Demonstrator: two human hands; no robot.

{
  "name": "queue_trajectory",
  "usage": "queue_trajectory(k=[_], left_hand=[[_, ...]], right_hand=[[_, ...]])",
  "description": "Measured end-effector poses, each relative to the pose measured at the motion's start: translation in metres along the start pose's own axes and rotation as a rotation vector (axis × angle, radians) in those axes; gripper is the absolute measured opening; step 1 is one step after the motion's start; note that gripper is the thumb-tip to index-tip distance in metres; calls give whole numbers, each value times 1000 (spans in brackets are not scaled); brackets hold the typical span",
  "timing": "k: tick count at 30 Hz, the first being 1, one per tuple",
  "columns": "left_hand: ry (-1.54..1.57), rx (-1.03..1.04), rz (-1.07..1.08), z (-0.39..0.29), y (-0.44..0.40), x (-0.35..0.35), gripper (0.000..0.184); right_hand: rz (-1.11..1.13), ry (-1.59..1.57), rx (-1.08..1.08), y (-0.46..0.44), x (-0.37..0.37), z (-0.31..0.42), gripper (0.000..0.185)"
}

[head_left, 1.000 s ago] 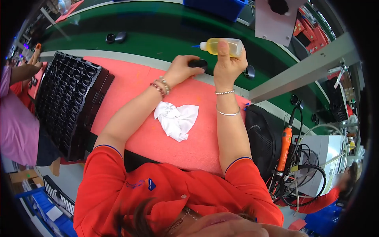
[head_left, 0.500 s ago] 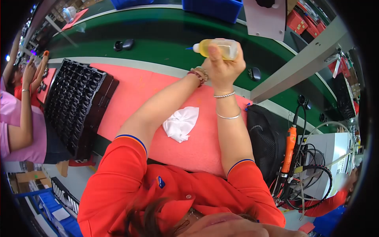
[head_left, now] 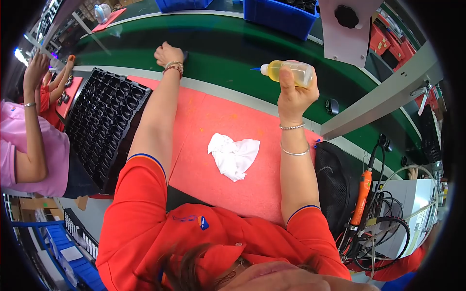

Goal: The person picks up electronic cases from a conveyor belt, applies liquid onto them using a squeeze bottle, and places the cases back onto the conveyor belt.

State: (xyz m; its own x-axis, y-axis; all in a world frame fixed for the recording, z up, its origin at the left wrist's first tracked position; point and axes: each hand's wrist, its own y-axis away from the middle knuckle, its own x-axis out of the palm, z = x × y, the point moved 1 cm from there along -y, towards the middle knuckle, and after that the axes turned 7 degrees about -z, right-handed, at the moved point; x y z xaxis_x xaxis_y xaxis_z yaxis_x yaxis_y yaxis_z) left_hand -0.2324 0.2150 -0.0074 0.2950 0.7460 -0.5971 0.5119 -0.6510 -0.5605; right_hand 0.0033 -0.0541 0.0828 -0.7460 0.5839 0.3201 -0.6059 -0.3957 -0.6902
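Observation:
My right hand (head_left: 296, 92) grips a clear squeeze bottle (head_left: 291, 72) of yellow liquid, tipped on its side, its thin blue nozzle pointing left. Over the green conveyor belt, my left hand (head_left: 170, 54) is closed, fingers curled down. A dark rounded part (head_left: 185, 56) shows just past its right side, mostly hidden by the hand; whether the fingers hold it or something else is hidden. Between my forearms a crumpled white cloth (head_left: 234, 156) lies on the pink mat (head_left: 194, 165).
Left of the mat stands a stack of black moulded trays (head_left: 107, 106). Another dark part (head_left: 332, 106) lies on the belt (head_left: 218, 48) near a metal post (head_left: 383, 92). At right are a black mesh bag (head_left: 335, 169) and an orange electric screwdriver (head_left: 361, 196). A co-worker in pink (head_left: 39, 140) is at left.
My left hand has moved left from beside my right wrist to the dark parts on the belt. The right hand still holds the bottle. The whole view has shifted slightly.

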Motion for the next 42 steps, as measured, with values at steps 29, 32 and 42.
queue_trajectory(k=[29,32,42], left_hand=[[1673,-881,998,-25,77,-85,26],[1663,-857,1026,-29,118,-103,36],[1297,-233,1202,-35,170,-129,50]], right_hand=[[-47,-105,92,5,5,-1,34],[-101,-99,107,8,6,-19,33],[-140,85,311,29,10,-56,34]])
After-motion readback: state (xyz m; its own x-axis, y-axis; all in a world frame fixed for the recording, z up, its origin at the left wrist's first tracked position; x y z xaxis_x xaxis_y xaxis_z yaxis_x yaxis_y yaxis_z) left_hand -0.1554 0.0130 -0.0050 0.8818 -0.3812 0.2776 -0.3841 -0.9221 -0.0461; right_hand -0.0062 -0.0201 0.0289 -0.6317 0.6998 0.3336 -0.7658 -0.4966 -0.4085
